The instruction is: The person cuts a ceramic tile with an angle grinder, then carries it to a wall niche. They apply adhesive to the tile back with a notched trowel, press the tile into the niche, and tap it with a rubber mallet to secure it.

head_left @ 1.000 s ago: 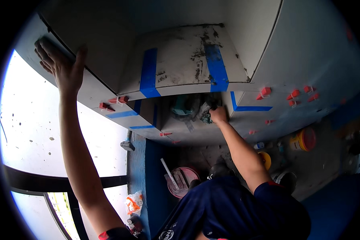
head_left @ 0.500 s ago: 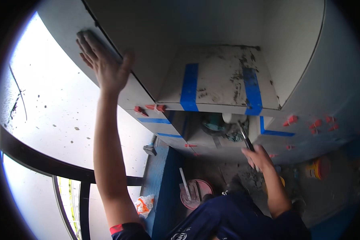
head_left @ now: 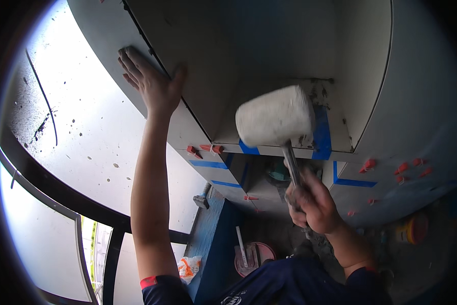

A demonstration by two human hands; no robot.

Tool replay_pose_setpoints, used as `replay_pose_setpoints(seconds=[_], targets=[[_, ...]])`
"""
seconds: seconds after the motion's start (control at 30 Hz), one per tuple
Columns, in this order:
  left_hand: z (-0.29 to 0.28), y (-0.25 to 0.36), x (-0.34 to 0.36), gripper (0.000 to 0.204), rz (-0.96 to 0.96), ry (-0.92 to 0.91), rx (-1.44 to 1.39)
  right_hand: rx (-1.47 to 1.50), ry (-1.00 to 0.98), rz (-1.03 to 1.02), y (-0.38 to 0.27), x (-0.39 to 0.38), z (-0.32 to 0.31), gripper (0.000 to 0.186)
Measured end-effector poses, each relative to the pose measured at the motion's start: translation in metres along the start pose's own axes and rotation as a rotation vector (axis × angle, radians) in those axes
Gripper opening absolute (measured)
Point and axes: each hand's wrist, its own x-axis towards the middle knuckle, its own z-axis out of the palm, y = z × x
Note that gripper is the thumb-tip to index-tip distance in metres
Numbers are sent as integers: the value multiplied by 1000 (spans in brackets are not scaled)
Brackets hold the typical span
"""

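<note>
My right hand is wrapped round the handle of a white-headed rubber mallet. The mallet is raised in front of the tiled niche, and its head hides part of the niche's bottom slab. My left hand lies flat, fingers stretched, on the pale tile strip along the niche's left edge. Blue tape runs over the front edge of the slab. Red tile wedges sit in the joints just below.
Under the slab is a lower opening holding a dark round container. A hammer-like tool and a plastic bag rest on the blue ledge at left. A pink bucket stands on the floor; a yellow-red bucket is at right.
My right hand has lifted the mallet from the lower opening up in front of the niche. My left hand stays flat on the tile strip while the view has shifted slightly.
</note>
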Motion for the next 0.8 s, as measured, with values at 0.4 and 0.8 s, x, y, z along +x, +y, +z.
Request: replay_pose_setpoints(seconds=[0.4,0.8], targets=[[-1,18,1,120,-39,35,-7,486,312,155,-5,222,69,24],[1,8,1,122,-2,67,5,478,308,141,2,228,46,28]])
